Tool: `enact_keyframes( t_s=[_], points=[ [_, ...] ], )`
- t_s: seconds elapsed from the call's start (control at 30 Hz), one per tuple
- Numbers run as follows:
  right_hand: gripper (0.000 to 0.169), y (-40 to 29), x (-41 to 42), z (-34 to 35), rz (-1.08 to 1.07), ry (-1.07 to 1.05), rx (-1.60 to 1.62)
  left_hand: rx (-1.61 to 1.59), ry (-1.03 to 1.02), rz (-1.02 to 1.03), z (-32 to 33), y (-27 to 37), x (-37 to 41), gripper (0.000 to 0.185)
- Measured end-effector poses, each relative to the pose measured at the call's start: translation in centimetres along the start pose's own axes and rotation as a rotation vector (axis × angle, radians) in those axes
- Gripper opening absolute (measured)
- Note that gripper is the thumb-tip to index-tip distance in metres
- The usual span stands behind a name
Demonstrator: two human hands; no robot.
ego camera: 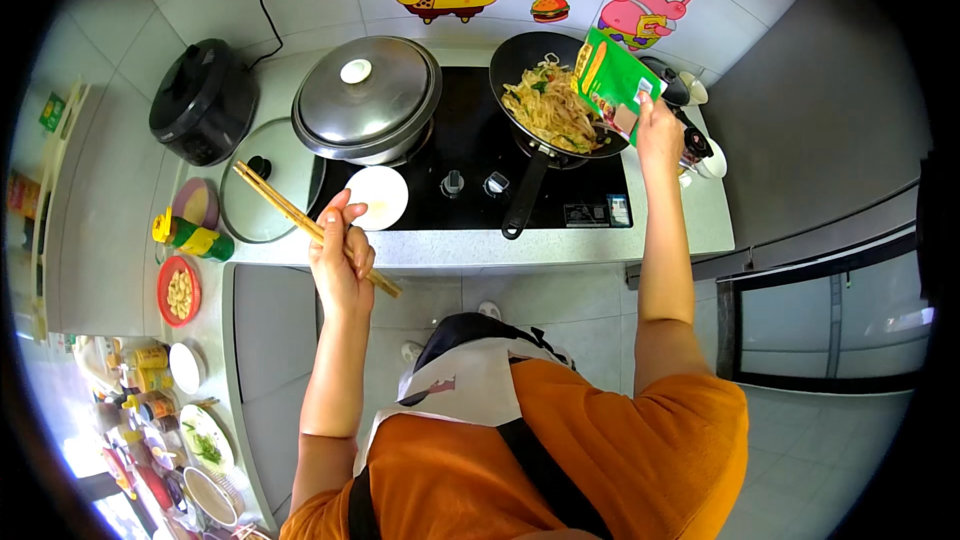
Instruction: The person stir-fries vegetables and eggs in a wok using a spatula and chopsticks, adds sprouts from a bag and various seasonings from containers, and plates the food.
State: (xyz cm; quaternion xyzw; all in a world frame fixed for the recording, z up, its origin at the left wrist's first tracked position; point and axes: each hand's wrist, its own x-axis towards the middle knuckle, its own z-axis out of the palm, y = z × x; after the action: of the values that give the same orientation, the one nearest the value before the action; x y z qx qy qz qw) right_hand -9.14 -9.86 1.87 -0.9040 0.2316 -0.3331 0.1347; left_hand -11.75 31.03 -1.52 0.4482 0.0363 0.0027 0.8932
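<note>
My left hand [342, 255] holds a pair of wooden chopsticks [281, 202], their tips pointing up and left near a glass lid [270, 202]. Beyond its fingers a small white plate [381, 191] rests at the stove's front left. With my right hand [660, 131] I grip a green printed packet [616, 79], tilted over the right side of a black frying pan [517, 52]. Noodles with bits of green vegetable [551, 105] lie in the pan, whose handle [527, 195] points towards me. Whether anything falls from the packet cannot be told.
A large lidded steel pot [371, 101] stands on the left of the black cooktop [465, 142]. Farther left are a black electric cooker [202, 105], a green bottle [195, 237] and a red basket of pale pieces [166, 300]. Bottles, bowls and a plate of greens [196, 416] crowd the left counter.
</note>
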Motion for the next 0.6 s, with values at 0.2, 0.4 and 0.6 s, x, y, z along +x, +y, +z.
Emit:
enact_keyframes(
  t_s=[0.2, 0.4, 0.6],
  points=[
    [0.032, 2.0, -1.6, 0.4, 0.038, 0.287, 0.247, -0.009, -0.010, -0.005, -0.8, 0.6, 0.0, 0.029],
    [0.030, -4.8, -5.5, 1.3, 0.427, 0.044, 1.390, 0.064, 0.075, 0.042, -4.1, 3.2, -0.5, 0.025],
    [0.031, -17.5, -14.1, 9.4, 0.861, -0.892, 2.233, 0.106, 0.218, 0.091, -10.8, 7.4, -2.5, 0.025]
  ],
)
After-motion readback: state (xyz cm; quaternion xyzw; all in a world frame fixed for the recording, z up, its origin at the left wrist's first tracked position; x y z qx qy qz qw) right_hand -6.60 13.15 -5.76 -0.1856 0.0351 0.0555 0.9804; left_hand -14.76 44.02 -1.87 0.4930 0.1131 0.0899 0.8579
